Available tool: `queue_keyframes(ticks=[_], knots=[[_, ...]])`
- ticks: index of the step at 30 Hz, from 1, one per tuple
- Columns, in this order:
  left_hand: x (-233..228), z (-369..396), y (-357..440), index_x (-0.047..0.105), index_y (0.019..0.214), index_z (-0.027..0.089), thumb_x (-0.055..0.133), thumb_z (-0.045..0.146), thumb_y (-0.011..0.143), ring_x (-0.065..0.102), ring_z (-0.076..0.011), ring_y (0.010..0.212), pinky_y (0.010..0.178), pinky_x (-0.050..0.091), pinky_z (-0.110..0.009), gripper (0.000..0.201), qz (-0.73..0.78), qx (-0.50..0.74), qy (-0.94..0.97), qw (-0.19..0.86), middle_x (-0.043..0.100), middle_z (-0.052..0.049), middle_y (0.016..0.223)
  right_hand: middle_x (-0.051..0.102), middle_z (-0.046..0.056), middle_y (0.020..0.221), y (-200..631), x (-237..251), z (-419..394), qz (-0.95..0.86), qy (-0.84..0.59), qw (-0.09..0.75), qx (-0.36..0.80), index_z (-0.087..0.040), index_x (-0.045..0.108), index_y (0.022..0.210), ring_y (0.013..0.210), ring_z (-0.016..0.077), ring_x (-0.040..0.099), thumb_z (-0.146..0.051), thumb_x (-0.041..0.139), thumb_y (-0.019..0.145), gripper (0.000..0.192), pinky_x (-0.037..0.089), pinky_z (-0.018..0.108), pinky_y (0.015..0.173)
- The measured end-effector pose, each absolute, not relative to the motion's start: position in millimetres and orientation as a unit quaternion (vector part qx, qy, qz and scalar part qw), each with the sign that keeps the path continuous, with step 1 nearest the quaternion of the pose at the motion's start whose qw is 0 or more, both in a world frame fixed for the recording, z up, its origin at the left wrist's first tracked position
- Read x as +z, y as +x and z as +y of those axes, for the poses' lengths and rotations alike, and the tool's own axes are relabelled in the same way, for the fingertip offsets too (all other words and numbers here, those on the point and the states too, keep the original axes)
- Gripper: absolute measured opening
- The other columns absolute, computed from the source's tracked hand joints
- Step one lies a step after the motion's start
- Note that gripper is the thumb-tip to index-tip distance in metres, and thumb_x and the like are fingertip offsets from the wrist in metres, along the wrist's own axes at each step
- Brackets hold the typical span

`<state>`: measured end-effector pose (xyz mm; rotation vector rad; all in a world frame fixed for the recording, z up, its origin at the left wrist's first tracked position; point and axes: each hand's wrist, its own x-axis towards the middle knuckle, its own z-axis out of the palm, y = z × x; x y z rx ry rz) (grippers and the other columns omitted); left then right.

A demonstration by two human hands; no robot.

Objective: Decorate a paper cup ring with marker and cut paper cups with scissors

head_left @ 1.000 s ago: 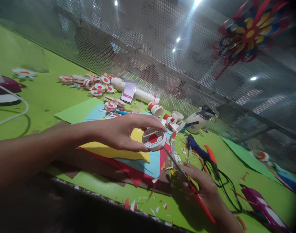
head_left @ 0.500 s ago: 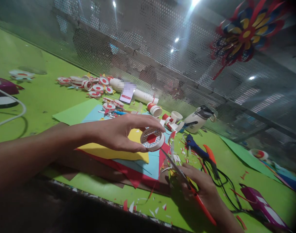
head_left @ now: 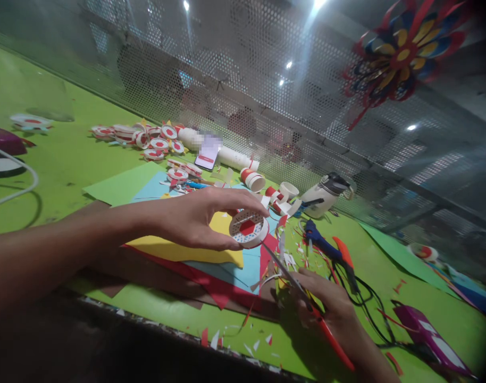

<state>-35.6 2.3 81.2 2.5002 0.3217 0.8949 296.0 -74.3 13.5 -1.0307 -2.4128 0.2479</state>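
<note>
The left hand (head_left: 199, 218) pinched a small round paper cup (head_left: 249, 227) between thumb and fingers, held just above the sheets of coloured paper (head_left: 211, 255) on the green table (head_left: 67, 159). Near and to the right, the right hand (head_left: 326, 306) gripped orange-handled scissors (head_left: 302, 292), their blade tips touching the cup's lower edge.

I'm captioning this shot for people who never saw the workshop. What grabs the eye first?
The left hand at centre pinches a round red-and-white paper disc, with scissors in the right hand meeting its edge. Coloured paper sheets lie underneath, and a bright paper pinwheel hangs top right.
</note>
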Motion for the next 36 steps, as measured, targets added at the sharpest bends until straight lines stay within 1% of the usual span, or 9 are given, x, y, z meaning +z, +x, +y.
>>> queue_keyframes(ticks=[2,6,10,15,21,25,29,33,36], knots=[[80.9,2.2,-35.2,0.053,0.129,0.014,0.063,0.019,0.083,0.06,-0.0248,0.109,0.096,0.049,-0.041,0.048,0.117,0.327,0.908,0.234,0.061,-0.015,0.123,0.068,0.005,0.088,296.0,13.0,-74.1,-0.885,-0.379,0.251,0.096,-0.025,0.06,0.117,0.074,0.0198,0.063,-0.021,0.06,0.088,0.03,0.05,0.031,0.066],[79.9,1.3,-34.1,0.054,0.128,0.016,0.063,0.02,0.083,0.06,-0.0238,0.108,0.095,0.049,-0.04,0.046,0.119,0.329,0.905,0.24,0.062,-0.013,0.122,0.068,0.006,0.089,296.2,12.7,-73.5,-0.881,-0.388,0.254,0.089,-0.024,0.061,0.117,0.076,0.02,0.064,-0.019,0.059,0.087,0.03,0.05,0.032,0.068],[79.8,0.5,-32.8,0.055,0.126,0.016,0.062,0.021,0.084,0.06,-0.0232,0.107,0.093,0.05,-0.039,0.044,0.121,0.335,0.904,0.238,0.062,-0.013,0.12,0.067,0.005,0.087,296.9,12.6,-73.5,-0.883,-0.378,0.258,0.102,-0.023,0.061,0.118,0.072,0.019,0.062,-0.018,0.059,0.087,0.032,0.049,0.03,0.064],[80.0,0.2,-32.7,0.055,0.127,0.015,0.062,0.021,0.084,0.061,-0.0229,0.106,0.092,0.049,-0.038,0.044,0.127,0.333,0.904,0.234,0.063,-0.013,0.118,0.068,0.006,0.092,296.6,12.2,-74.2,-0.883,-0.381,0.259,0.084,-0.026,0.06,0.119,0.077,0.0205,0.064,-0.02,0.061,0.087,0.032,0.05,0.033,0.07],[79.1,0.4,-33.9,0.054,0.128,0.012,0.064,0.022,0.082,0.06,-0.0229,0.105,0.092,0.048,-0.037,0.047,0.148,0.319,0.905,0.24,0.062,-0.014,0.118,0.068,0.004,0.085,297.0,13.5,-73.5,-0.886,-0.373,0.263,0.078,-0.026,0.06,0.12,0.072,0.0192,0.063,-0.022,0.062,0.087,0.033,0.049,0.029,0.063],[79.3,0.4,-34.2,0.054,0.126,0.013,0.063,0.022,0.083,0.06,-0.0218,0.105,0.091,0.049,-0.035,0.045,0.144,0.315,0.906,0.242,0.063,-0.013,0.117,0.068,0.005,0.088,297.4,12.4,-73.5,-0.888,-0.373,0.259,0.067,-0.026,0.06,0.12,0.073,0.0194,0.064,-0.02,0.061,0.087,0.034,0.05,0.03,0.066],[79.6,-0.1,-34.2,0.054,0.127,0.014,0.063,0.021,0.083,0.06,-0.0198,0.101,0.09,0.05,-0.034,0.045,0.138,0.317,0.905,0.249,0.063,-0.011,0.114,0.067,0.004,0.083,297.4,11.0,-74.1,-0.889,-0.37,0.262,0.056,-0.026,0.06,0.121,0.07,0.0187,0.064,-0.018,0.06,0.086,0.036,0.05,0.03,0.064],[79.4,-0.1,-33.6,0.054,0.127,0.013,0.063,0.02,0.083,0.059,-0.0203,0.102,0.09,0.05,-0.036,0.046,0.142,0.317,0.9,0.262,0.062,-0.012,0.116,0.07,0.005,0.089,296.9,11.6,-74.9,-0.894,-0.36,0.265,0.025,-0.027,0.059,0.121,0.077,0.0213,0.067,-0.016,0.06,0.085,0.038,0.053,0.032,0.068],[78.6,0.3,-33.1,0.054,0.128,0.015,0.063,0.02,0.083,0.059,-0.02,0.101,0.089,0.051,-0.036,0.047,0.146,0.316,0.899,0.266,0.062,-0.011,0.113,0.071,0.006,0.092,295.5,13.3,-75.8,-0.892,-0.371,0.257,0.024,-0.027,0.059,0.121,0.08,0.0225,0.068,-0.016,0.061,0.085,0.038,0.053,0.033,0.071]])
